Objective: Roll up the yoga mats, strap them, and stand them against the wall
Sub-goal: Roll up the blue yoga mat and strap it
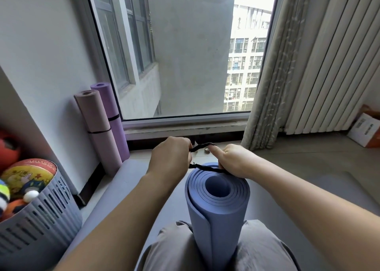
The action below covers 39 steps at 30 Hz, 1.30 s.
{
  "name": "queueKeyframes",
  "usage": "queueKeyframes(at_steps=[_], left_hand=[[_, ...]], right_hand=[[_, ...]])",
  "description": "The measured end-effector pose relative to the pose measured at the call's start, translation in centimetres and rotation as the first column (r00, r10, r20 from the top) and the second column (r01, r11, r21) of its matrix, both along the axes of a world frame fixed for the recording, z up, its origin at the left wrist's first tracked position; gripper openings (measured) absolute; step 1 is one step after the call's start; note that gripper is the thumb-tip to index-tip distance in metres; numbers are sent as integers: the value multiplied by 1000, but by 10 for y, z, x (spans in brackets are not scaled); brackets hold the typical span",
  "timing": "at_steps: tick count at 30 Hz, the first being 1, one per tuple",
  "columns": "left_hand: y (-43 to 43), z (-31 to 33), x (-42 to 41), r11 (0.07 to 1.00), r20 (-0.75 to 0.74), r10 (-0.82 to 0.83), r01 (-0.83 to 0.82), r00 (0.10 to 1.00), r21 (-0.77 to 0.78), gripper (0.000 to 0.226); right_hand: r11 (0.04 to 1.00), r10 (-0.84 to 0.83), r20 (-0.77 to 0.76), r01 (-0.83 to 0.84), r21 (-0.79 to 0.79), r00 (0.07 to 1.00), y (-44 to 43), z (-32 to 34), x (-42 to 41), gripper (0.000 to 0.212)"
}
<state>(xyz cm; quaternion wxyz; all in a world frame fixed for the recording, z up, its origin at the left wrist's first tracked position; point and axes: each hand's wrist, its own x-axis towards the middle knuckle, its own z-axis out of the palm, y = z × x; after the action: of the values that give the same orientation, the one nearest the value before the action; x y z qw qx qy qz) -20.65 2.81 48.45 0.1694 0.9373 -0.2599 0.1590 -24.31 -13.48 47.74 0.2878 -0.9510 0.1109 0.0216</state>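
Floor-level station below a large glazed window [185, 55], beige patterned curtain [273, 90] at right.

Fingers [186, 145] of left hand [170, 155] curled tight, pinching a thin black elastic strap [202, 145]. Right hand [234, 160]: forefinger hooked through the upper run of the strap, other fingers clamped on the lower run. Strap stretched into a loop between both hands, just above the top end of a blue rolled foam yoga mat [218, 213], not yet around it. Blue mat fully rolled, upright, held between knees in grey trousers [174, 248], over a grey floor pad [127, 190]; lower end hidden.

Progress, as judged:
- Done: dusty-pink rolled mat [98, 122] and purple rolled mat [116, 131], each banded in black near mid-height, standing side by side in the floor corner where the white wall [45, 55] meets the window frame.
- Done: rolling of the blue mat.
- Left: loop over the blue mat, seating at mid-length, standing beside the other two.

Containers:
- Grey slotted plastic basket [41, 219] at the left edge of the floor, against the wall, filled with toy balls [28, 174]: one orange-yellow printed, one red, one small white, others cut off.
- White-and-orange cardboard box [364, 131] at the far right floor edge; contents not visible.
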Motion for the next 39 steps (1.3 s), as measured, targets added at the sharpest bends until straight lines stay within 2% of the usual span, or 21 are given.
queueKeyframes(at_steps=[2, 3, 4, 5, 6, 7, 9, 11, 15, 19, 22, 23, 25, 27, 28, 29, 31, 32, 34, 36, 39], left_hand=[[3, 4, 3, 985, -221, -72, 34, 973, -170, 19], [6, 6, 5, 936, -386, -163, 18, 908, -352, 16], [8, 9, 4, 826, -541, -306, -63, 784, -560, 15], [9, 10, 2, 669, -626, -475, -207, 619, -713, 16], [9, 10, -1, 503, -625, -625, -372, 468, -780, 20], [8, 8, -4, 354, -577, -732, -522, 361, -776, 22], [3, 2, -10, 120, -440, -864, -747, 246, -653, 24], [-1, -2, -16, 2, -331, -921, -846, 207, -533, 22], [1, 1, -30, -56, -200, -959, -827, 201, -559, 19], [-3, 4, -32, -176, -165, -926, -777, 339, -605, 31], [-7, 4, -29, -238, -126, -915, -764, 384, -600, 27], [-7, 3, -28, -223, -128, -922, -770, 366, -597, 21], [-7, 0, -28, -103, -186, -943, -774, 275, -624, 18], [-2, -4, -27, 107, -350, -914, -710, 205, -696, 22], [2, -7, -25, 233, -465, -856, -634, 227, -738, 19], [5, -8, -25, 350, -562, -772, -538, 298, -767, 18], [6, -10, -20, 547, -662, -554, -379, 505, -747, 27], [5, -10, -16, 633, -657, -432, -310, 618, -709, 30], [1, -7, -13, 761, -540, -261, -173, 800, -625, 26], [-4, -4, -13, 784, -424, -211, -107, 881, -612, 13], [-4, -1, -8, 768, -319, -171, -77, 932, -636, 20]], right_hand=[[1000, -6, -7, 6, 22, 1000, -1, 1, 0, 62], [999, -17, -12, 17, 46, 1000, -2, 3, 0, 62], [997, -25, -17, 26, 67, 1000, -3, 4, -1, 63], [997, -23, -18, 24, 73, 1000, -3, 4, -2, 63], [998, -13, -14, 13, 63, 1000, -3, 4, -2, 62], [999, -1, -9, 2, 51, 1000, -2, 3, -1, 61], [999, -2, -2, 3, 36, 1000, -1, 1, 0, 63], [999, -25, -3, 25, 35, 1000, -1, -2, 3, 66], [1000, -10, -2, 10, 25, 1000, 1, 1, 2, 58], [1000, 4, 2, -4, 25, 1000, 2, 3, -2, 53], [999, -26, -5, 27, 30, 1000, 0, 0, 2, 66], [999, -32, -6, 32, 35, 999, 0, -1, 3, 69], [998, -38, 7, 37, 59, 999, -1, -1, 2, 68], [993, -60, 9, 59, 98, 998, -3, 2, 0, 69], [991, -69, 1, 69, 112, 998, -4, 3, -1, 70], [991, -70, -7, 70, 113, 998, -4, 3, -2, 70], [993, -61, -9, 62, 97, 998, -3, 2, -1, 71], [994, -56, -7, 57, 89, 998, -2, 1, -1, 71], [996, -53, -3, 53, 78, 999, 1, 1, 1, 72], [995, -57, -6, 57, 77, 998, 2, 2, 0, 70], [996, -51, -17, 52, 72, 999, 1, 2, 0, 64]])
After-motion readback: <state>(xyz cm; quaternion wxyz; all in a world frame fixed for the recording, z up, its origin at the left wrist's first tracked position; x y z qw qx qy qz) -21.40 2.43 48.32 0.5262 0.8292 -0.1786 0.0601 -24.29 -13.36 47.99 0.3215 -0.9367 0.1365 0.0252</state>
